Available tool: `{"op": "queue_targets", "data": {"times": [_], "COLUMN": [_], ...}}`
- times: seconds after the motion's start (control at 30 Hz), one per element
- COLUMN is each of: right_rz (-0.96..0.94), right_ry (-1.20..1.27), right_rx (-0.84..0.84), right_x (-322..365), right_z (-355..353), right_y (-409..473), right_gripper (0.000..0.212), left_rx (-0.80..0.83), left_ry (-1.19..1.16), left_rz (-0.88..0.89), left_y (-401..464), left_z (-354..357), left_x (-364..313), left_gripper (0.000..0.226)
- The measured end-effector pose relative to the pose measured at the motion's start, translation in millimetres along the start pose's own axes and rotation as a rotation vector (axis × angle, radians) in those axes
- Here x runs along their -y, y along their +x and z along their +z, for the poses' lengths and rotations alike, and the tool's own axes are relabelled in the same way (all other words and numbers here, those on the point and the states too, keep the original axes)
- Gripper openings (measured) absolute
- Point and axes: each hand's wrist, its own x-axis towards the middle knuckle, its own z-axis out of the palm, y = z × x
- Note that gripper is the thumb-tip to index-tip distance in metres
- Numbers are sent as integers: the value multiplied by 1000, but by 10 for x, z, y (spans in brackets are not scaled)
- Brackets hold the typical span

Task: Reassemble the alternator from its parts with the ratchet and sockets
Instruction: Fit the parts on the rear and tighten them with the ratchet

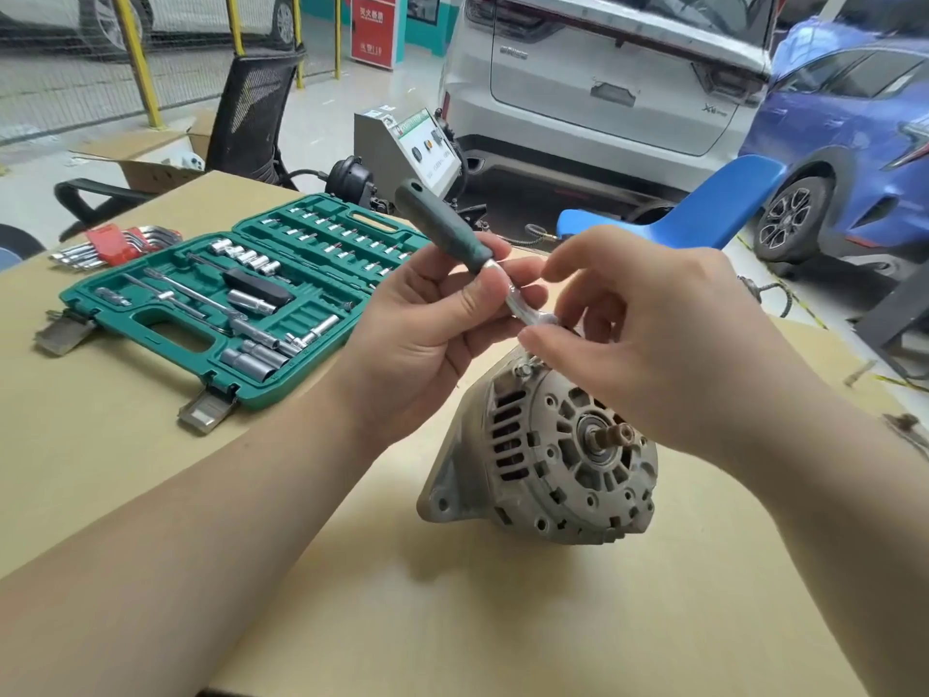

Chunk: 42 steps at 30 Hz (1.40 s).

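The grey, finned cast-aluminium alternator (540, 457) lies on its side on the tan cardboard-covered table (151, 470), shaft end facing the camera. It sits at about 5 o'clock from the open green plastic socket case (236, 304).

The left hand (427, 344) pinches the chrome ratchet w/ dark green handle (442, 228) at the neck, thumb and fingers curled round the shank, handle pointing up toward 11 o'clock. The right hand (648, 339) has its fingers bent over the ratchet head, fingertips at the drive end. It hides the head, so I can't tell if a socket is on or if it's pinching one.

The step looks like seating the drive on the small bolt (523, 369) at the housing's 12 o'clock edge.

To do it well:
- Get the socket square on the bolt head before turning. If it's tilted, it'll round off.
- Check the direction lever is set to tighten.
- Free the right hand to steady the alt. body, since nothing clamps it and it'll prob. roll.
- Start w/ light strokes, then snug it.

The red-holdered hex key set (118, 246) lies at 10 o'clock of the case, not needed now.
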Motion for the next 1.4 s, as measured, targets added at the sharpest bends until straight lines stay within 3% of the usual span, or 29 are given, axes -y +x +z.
{"op": "queue_targets", "data": {"times": [0.2, 0.53, 0.7, 0.97, 1.23, 1.4], "right_rz": [86, 10, -14, 9, -20, 11], "right_ry": [-7, -69, 28, 23, 15, -29], "right_rx": [82, 83, 18, 57, 80, 101], "right_x": [94, 151, 144, 88, 111, 145], "right_z": [-106, -153, -143, -84, -73, -80], "right_y": [3, -23, -42, -75, -92, -80], "right_gripper": [17, 14, 7, 8, 13, 9], "left_rx": [0, -6, 20, 68, 164, 118], "left_ry": [101, 138, 143, 227, 530, 804], "left_rz": [-32, 29, 42, -4, -77, -97], "left_y": [6, -14, -13, -35, -63, -62], "left_z": [-64, -49, -47, -145, -174, -209], "left_x": [-57, -104, -154, -163, -147, -144], "left_gripper": [24, 19, 24, 24, 17, 30]}}
